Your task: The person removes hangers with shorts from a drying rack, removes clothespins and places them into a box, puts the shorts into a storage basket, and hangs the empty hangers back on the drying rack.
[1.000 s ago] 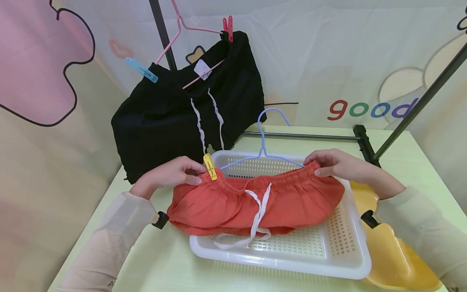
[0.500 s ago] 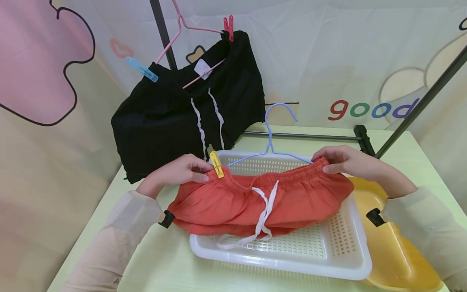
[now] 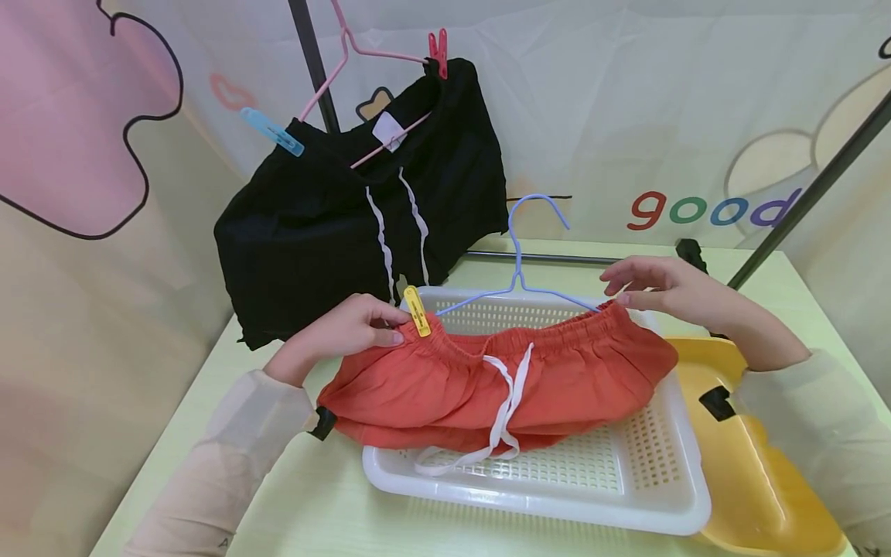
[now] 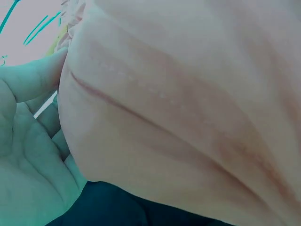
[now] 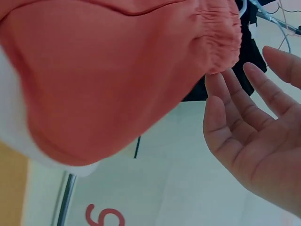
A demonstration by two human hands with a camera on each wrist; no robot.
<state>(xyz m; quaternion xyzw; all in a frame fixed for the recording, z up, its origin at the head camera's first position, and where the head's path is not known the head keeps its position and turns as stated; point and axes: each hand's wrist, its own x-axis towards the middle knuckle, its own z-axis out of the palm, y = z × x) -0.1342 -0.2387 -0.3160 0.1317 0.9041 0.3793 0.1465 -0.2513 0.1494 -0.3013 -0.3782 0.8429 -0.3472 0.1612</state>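
Red shorts [image 3: 501, 387] with a white drawstring [image 3: 506, 402] hang above the white basket, their waistband spread along a blue hanger [image 3: 517, 282]. A yellow clothespin [image 3: 418, 312] clips the waistband at its left end. Just left of that clothespin my left hand [image 3: 348, 333] pinches the waistband between thumb and fingers. In the left wrist view pale-looking cloth fills most of the picture beside the left hand [image 4: 33, 136]. My right hand [image 3: 671, 290] is at the waistband's right end with its fingers spread; in the right wrist view the right hand [image 5: 263, 127] holds nothing, fingertips right by the elastic edge.
A white perforated basket [image 3: 536, 503] sits on the pale green table [image 3: 299, 495], with a yellow tray [image 3: 759, 480] at its right. Black shorts [image 3: 334, 240] hang at back left from a pink hanger [image 3: 344, 46] with blue [image 3: 271, 131] and red [image 3: 438, 54] clothespins. Dark rack bars [image 3: 821, 186] stand behind.
Both hands and the red shorts on the blue hanger have shifted right and slightly up. My right hand has since let go of the waistband and lifted a little, fingers loosening.
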